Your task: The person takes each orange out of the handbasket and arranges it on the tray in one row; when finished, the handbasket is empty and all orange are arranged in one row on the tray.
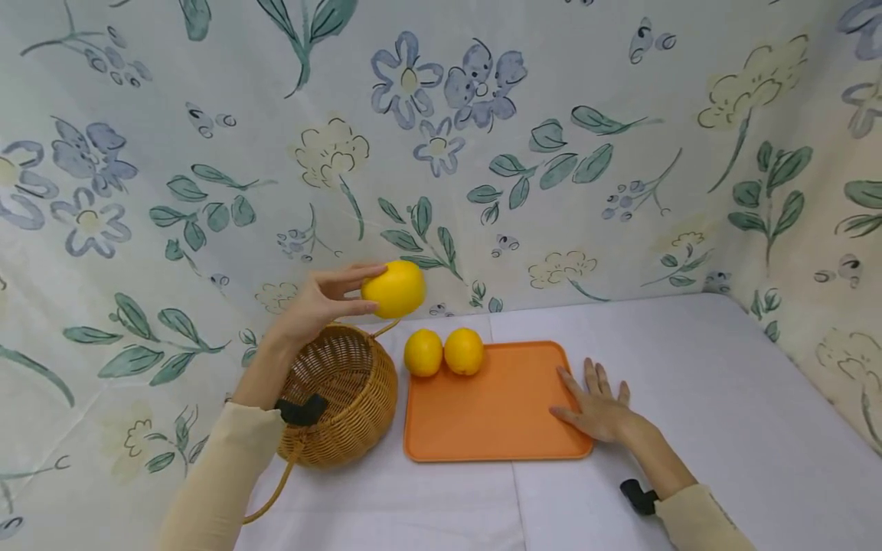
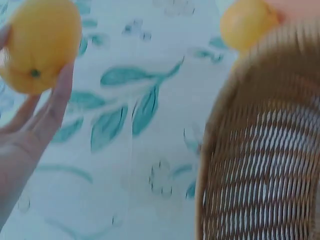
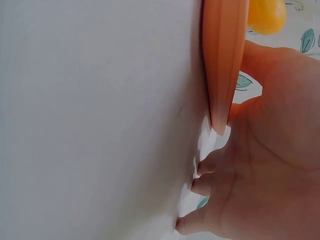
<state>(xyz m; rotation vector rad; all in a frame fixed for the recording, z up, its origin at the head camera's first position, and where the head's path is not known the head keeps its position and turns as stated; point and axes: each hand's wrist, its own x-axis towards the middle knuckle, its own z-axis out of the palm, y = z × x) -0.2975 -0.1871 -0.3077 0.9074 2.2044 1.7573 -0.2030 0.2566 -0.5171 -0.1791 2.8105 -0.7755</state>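
Observation:
My left hand [image 1: 317,301] holds a yellow orange [image 1: 395,289] between thumb and fingers, up above the far rim of a wicker basket [image 1: 368,413]. In the left wrist view the fruit's green stem spot shows on the held orange [image 2: 42,45]. Two more oranges, one [image 1: 423,353] at the tray's far left corner and another [image 1: 464,351] right beside it, sit on an orange tray [image 1: 496,421]. With fingers spread, my right hand [image 1: 599,412] rests at the tray's right edge. Its thumb and forefinger overlap the rim, while the other fingers reach over the white cloth.
The basket stands close to the tray's left side, its handle [image 1: 279,490] folded down toward the front. A white cloth [image 1: 689,383] covers the table. Floral fabric [image 1: 441,191] hangs behind and along the right side. Each wrist carries a black camera mount [image 1: 639,497].

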